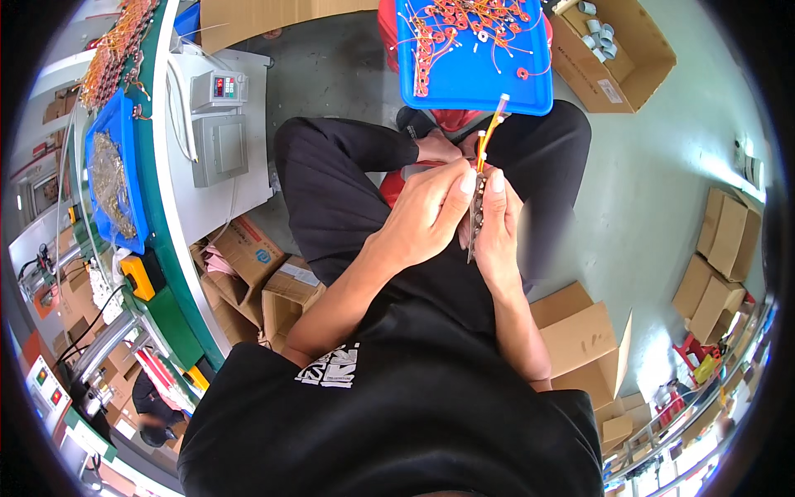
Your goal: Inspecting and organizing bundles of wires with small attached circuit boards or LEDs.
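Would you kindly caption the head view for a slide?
Left hand and right hand hold a narrow strip with yellow wires near a blue tray of red parts.

Green bench bears a yellow block. Just right of bench: control box with lit display, plus plain grey case. Near bench's lower right, cartons. Well apart, right of bench: carton of pale tubes, open-flapped box, brown boxes.
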A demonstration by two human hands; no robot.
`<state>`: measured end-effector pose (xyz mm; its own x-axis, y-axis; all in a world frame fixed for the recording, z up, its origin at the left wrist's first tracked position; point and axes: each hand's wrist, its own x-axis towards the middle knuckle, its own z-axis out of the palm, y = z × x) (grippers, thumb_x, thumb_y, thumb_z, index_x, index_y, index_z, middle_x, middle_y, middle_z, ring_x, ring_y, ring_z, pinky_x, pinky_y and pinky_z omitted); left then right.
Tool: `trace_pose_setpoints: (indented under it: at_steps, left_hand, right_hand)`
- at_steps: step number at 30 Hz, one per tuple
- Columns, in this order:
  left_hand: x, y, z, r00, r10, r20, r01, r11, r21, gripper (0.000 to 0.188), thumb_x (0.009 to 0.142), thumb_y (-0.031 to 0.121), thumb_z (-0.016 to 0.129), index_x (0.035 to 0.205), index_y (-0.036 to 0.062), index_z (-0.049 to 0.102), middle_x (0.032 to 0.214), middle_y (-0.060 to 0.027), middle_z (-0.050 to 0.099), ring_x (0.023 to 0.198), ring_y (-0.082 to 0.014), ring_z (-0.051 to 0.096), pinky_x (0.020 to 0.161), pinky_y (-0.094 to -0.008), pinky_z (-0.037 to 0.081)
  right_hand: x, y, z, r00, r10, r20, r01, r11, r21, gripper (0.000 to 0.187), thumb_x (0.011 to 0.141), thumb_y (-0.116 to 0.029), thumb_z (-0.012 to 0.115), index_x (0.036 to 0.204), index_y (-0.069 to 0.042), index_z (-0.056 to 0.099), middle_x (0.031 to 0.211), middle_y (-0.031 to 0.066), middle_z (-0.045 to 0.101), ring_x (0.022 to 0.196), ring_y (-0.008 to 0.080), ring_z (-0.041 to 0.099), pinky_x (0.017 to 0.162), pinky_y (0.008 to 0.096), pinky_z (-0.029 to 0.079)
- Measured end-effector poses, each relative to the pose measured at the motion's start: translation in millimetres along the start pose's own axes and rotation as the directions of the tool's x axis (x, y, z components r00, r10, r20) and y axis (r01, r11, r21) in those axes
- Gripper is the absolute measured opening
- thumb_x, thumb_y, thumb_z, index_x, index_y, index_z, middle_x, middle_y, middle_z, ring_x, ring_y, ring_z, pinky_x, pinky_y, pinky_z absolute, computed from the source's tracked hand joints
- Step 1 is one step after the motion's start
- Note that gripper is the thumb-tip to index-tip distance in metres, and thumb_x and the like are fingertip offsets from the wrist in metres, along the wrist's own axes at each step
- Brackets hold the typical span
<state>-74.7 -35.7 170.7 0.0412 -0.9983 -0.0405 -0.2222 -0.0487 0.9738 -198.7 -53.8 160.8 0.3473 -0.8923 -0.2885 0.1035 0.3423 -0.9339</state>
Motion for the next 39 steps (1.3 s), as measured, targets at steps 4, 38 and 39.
trace_pose_setpoints:
  at_steps: [4,38,39]
  left_hand:
    - [-1.6,-1.6,3.3,0.995,0.092,-0.046,-0.092,0.996,0.014,0.027,0.097,0.016,0.038,0.081,-0.0033,0.049,0.070,-0.0160,0.049,0.062,-0.0326,0.048,0.057,-0.0392,0.037]
    - [-0.7,2.0,2.7,0.967,-0.226,-0.121,0.184,0.940,-0.289,0.023,0.091,0.018,0.058,0.102,-0.0018,0.053,0.088,-0.0108,0.062,0.081,-0.0104,0.059,0.073,-0.0277,0.046]
    - [-0.2,7.2,1.3,0.951,-0.298,-0.087,0.266,0.926,-0.266,0.024,0.091,0.019,0.058,0.101,-0.0023,0.053,0.089,-0.0126,0.062,0.080,-0.0110,0.060,0.073,-0.0281,0.046]
  right_hand:
    - [-1.0,-10.5,4.4,0.992,0.122,-0.013,-0.119,0.985,0.126,0.041,0.100,-0.037,0.034,0.080,-0.005,0.050,0.054,-0.0034,0.042,0.043,0.0029,0.038,0.039,0.0200,0.030]
    - [15.5,8.1,-17.6,0.569,0.035,0.822,-0.823,0.043,0.567,0.077,0.095,-0.058,0.021,0.068,0.008,0.052,0.037,0.0015,0.031,0.021,0.0132,0.030,0.019,0.0257,0.028]
    - [16.1,7.9,-17.7,0.565,0.010,0.825,-0.824,0.050,0.564,0.079,0.094,-0.060,0.022,0.067,0.008,0.051,0.037,0.0014,0.030,0.021,0.0133,0.029,0.019,0.0259,0.028]
